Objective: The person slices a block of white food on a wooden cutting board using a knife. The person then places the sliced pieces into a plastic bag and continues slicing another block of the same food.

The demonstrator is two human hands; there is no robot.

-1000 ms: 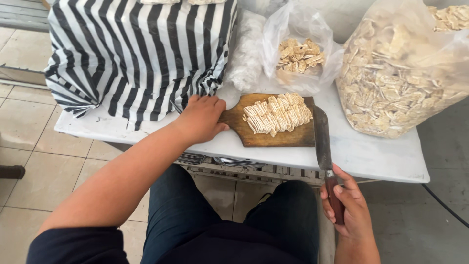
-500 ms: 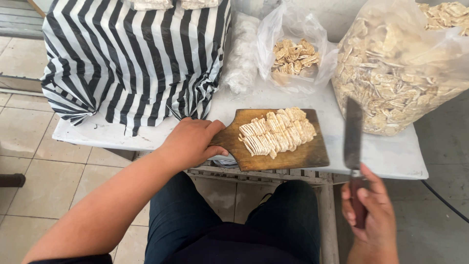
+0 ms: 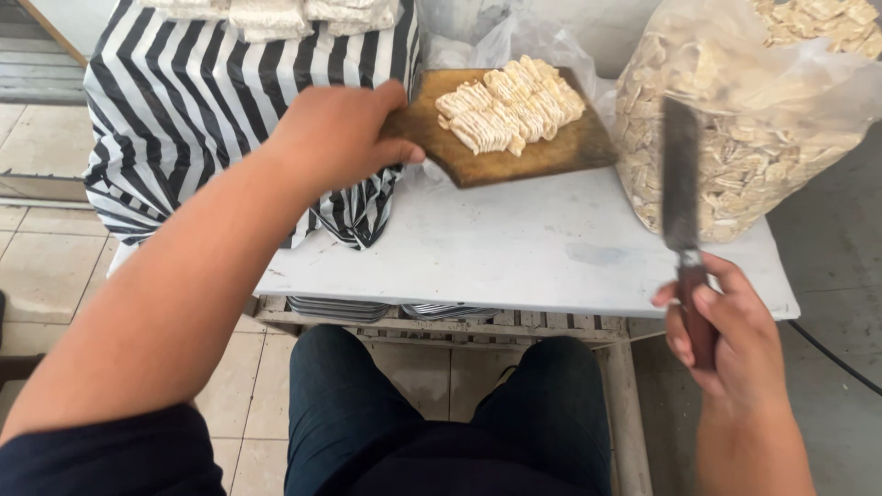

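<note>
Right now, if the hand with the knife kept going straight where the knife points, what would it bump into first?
Probably the big clear bag of pale cut strips. The right hand holds the knife blade-up, overlapping that bag, though depth is hard to judge.

The board (image 3: 514, 147) in my left hand (image 3: 335, 138) is warm brown wood, and the cut strips (image 3: 510, 103) piled on it are pale cream, almost off-white. My knife (image 3: 682, 174) has a dull grey blade and a dark reddish-brown handle. The bag (image 3: 735, 138) is clear plastic, its strips the same cream, a little yellower. The cloth (image 3: 211, 101) carries bold black and white stripes. The table (image 3: 551, 248) is white with a faint grey smudge. My trousers (image 3: 441, 413) are dark navy, and so is my sleeve (image 3: 101, 459). The floor tiles (image 3: 46, 266) are beige with darker joints.
</note>
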